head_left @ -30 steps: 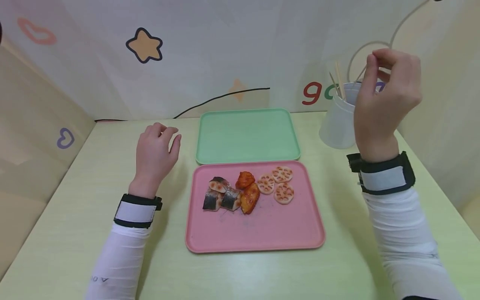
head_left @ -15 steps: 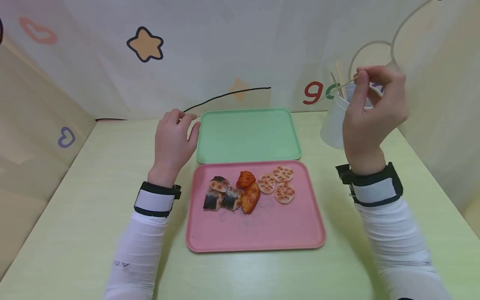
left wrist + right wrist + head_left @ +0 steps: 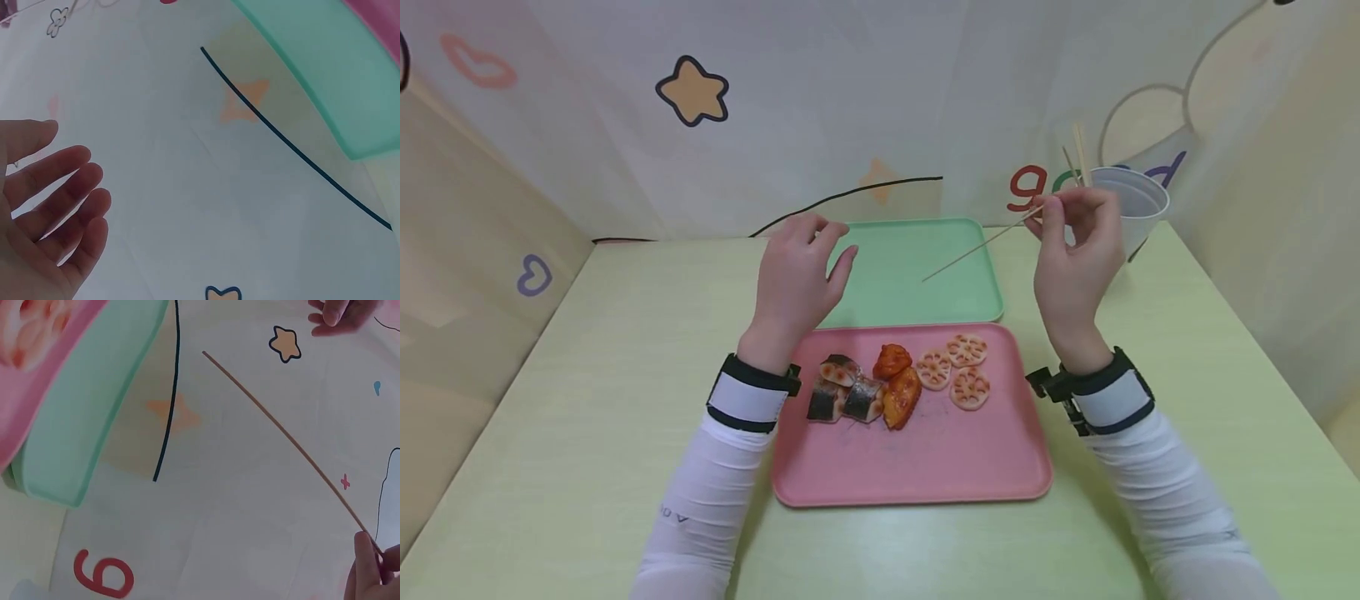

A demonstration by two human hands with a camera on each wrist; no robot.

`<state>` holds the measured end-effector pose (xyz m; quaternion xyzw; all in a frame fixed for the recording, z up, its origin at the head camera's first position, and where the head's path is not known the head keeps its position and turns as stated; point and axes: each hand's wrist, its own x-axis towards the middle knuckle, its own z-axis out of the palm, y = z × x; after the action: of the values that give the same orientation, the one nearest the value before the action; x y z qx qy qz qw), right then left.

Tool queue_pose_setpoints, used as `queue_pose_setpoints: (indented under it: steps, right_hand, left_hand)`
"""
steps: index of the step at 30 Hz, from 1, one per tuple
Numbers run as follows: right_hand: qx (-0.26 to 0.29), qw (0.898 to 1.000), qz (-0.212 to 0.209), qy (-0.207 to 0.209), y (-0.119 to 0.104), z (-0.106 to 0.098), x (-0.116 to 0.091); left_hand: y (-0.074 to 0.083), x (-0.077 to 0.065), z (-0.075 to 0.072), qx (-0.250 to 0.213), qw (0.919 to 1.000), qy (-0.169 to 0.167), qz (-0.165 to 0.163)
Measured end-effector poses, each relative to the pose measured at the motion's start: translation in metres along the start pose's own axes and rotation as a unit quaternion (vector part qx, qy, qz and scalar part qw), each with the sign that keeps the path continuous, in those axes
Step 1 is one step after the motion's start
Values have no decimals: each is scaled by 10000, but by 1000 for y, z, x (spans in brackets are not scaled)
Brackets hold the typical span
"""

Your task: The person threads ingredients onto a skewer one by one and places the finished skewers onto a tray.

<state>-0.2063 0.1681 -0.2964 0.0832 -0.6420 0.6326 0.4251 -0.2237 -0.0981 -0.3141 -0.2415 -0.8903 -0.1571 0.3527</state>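
Between thumb and fingers my right hand (image 3: 1078, 258) pinches one end of a thin wooden skewer (image 3: 977, 247). The skewer points left and slightly down, its free tip above the green tray (image 3: 910, 292). In the right wrist view the whole skewer (image 3: 284, 431) shows, long and bare. My left hand (image 3: 801, 279) hovers over the left part of the green tray, holding nothing. Its fingers (image 3: 59, 165) are loosely bent and apart in the left wrist view. A pink tray (image 3: 910, 467) lies nearer, bearing fish pieces (image 3: 861, 398), an orange-glazed wing-like piece (image 3: 901, 398), a small red-orange chunk (image 3: 892, 361) and lotus root slices (image 3: 970, 387).
A white bucket (image 3: 1142, 204) with several wooden sticks (image 3: 1081, 154) stands at the back right, partly behind my right hand. A printed cloth (image 3: 850, 100) hangs behind the pale table (image 3: 587, 400).
My right hand has moved left and down from beside the bucket, bringing the skewer over the green tray. My left hand has moved right, towards it. The food has stayed put.
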Motion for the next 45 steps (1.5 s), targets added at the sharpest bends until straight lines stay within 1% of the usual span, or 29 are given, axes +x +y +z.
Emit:
queue_pose_setpoints:
  steps: [3, 7, 10, 16, 21, 24, 29, 34, 37, 39, 41, 45]
  right_hand:
    - [439, 9977, 493, -174, -3, 2, -7]
    - [944, 9902, 960, -376, 2, 4, -12]
    - [1063, 9861, 1165, -524, 5, 6, -16]
    - [993, 9833, 1304, -796, 2, 13, -25]
    - [1045, 9823, 1264, -910, -2, 19, -29]
    - [1083, 9813, 1269, -957, -1, 22, -31]
    - [1104, 9803, 1287, -1015, 0, 25, -32]
    - [1169, 9792, 1287, -1044, 0, 26, -32]
    - [1254, 9778, 1210, -1167, -1, 25, -30]
    - [1258, 9769, 1138, -1302, -1, 23, -29]
    - [1234, 9758, 1077, -1447, 0, 21, -27]
    - [1057, 9743, 1061, -1684, 3, 13, -23]
  left_hand:
    - [8, 4, 0, -53, 9999, -32, 92]
    - [21, 8, 0, -128, 9996, -197, 171]
    - [30, 9, 2, -273, 9985, -375, 288]
    - [44, 8, 3, -675, 9938, -696, 541]
    - [52, 7, 4, -933, 9893, -969, 558]
    - [54, 6, 6, -1092, 9872, -1032, 535]
    - [57, 6, 7, -1259, 9852, -1030, 544]
    - [57, 5, 7, -1271, 9853, -988, 564]
    - [57, 4, 8, -1262, 9868, -847, 554]
    - [58, 3, 8, -1350, 9873, -686, 473]
    - [57, 3, 8, -1500, 9871, -437, 363]
    - [58, 3, 7, -1949, 9808, 56, 85]
